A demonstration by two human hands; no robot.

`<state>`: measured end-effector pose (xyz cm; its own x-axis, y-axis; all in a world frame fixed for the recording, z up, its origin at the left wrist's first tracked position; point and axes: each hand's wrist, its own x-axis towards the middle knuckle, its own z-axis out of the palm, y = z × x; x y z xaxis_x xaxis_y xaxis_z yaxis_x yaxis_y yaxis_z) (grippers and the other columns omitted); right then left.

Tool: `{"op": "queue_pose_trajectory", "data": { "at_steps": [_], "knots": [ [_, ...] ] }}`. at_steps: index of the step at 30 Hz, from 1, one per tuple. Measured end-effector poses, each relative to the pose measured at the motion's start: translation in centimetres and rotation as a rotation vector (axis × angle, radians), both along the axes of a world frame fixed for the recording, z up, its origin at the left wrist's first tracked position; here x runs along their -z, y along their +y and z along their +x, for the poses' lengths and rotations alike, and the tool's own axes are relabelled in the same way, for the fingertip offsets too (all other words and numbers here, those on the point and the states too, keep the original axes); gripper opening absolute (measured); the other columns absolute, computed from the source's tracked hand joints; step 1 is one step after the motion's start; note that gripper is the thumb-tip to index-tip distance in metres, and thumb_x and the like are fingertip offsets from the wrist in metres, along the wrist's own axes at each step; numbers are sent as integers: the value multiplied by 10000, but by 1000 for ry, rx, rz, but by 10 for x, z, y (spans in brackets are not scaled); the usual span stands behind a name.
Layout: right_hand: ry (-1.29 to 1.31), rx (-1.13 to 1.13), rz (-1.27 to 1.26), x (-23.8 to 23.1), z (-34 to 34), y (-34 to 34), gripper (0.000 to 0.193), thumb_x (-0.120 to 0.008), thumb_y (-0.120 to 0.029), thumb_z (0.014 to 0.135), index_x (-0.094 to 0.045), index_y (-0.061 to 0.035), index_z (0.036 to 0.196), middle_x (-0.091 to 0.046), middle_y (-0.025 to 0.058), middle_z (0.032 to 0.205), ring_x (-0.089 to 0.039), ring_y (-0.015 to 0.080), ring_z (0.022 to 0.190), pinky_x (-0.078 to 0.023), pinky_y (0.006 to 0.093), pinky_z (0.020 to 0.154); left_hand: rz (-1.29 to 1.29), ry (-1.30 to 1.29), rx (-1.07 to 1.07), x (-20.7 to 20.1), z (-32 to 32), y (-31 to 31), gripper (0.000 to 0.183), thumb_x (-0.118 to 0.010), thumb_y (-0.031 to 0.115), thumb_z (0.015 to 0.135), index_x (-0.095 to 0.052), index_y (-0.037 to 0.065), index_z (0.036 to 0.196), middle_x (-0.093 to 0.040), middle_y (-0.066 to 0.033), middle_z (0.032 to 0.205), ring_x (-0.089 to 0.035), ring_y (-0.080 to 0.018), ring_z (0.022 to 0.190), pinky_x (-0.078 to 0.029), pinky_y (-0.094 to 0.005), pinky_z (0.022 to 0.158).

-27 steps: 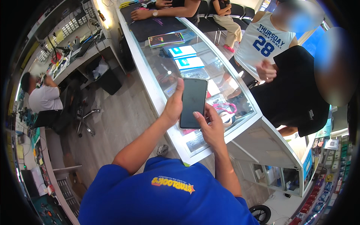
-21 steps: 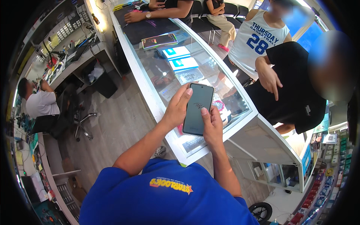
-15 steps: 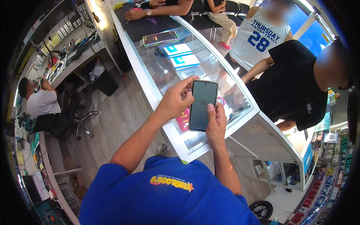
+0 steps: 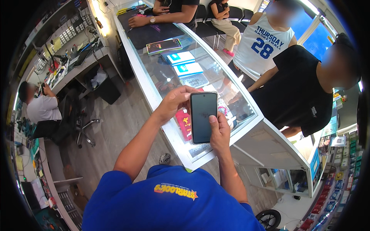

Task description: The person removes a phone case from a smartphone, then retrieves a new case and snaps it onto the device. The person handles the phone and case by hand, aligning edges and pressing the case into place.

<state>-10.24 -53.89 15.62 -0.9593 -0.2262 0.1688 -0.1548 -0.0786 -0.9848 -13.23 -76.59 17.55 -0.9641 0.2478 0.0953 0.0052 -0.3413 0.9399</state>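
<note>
The wearer's blue shirt (image 4: 162, 210) fills the bottom of the frame. At centre, the right hand (image 4: 221, 133) clasps the phone (image 4: 203, 107) by its lower right side, thumb over the glass. The left hand (image 4: 174, 103) meets the upper left corner; whether its grip pinches there cannot be told. The phone is upright in the frame, held above the glass desk (image 4: 202, 158). Its screen shows only a faint central mark: it looks powered but, by judgement, not yet at any menu, and the handset is not set down. A red packet (image 4: 184, 125) shows just left of it. Farther up are blue-and-white boxes (image 4: 188, 69), then a dark flat box (image 4: 164, 46).
</note>
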Motion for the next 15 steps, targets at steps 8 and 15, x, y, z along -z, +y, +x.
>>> {"op": "queue_pose_trajectory", "data": {
  "at_steps": [8, 15],
  "knots": [
    [340, 218, 436, -6, -58, 11, 378, -660, -386, 1020, -719, -28, 915, -669, 163, 776, -594, 330, 741, -450, 458, 721, -107, 126, -54, -21, 30, 7, 409, -638, 359, 1018, -616, 32, 1263, -675, -49, 1078, -635, -128, 1005, -485, -292, 916],
    [659, 270, 652, -35, -68, -6, 475, -741, -483, 928, -730, -56, 718, -663, 121, 682, -601, 343, 738, -452, 468, 699, -146, 98, -157, -2, 26, 5, 421, -642, 140, 1052, -575, -29, 1432, -680, -71, 1268, -641, -105, 1109, -509, -264, 972]
  ]
}}
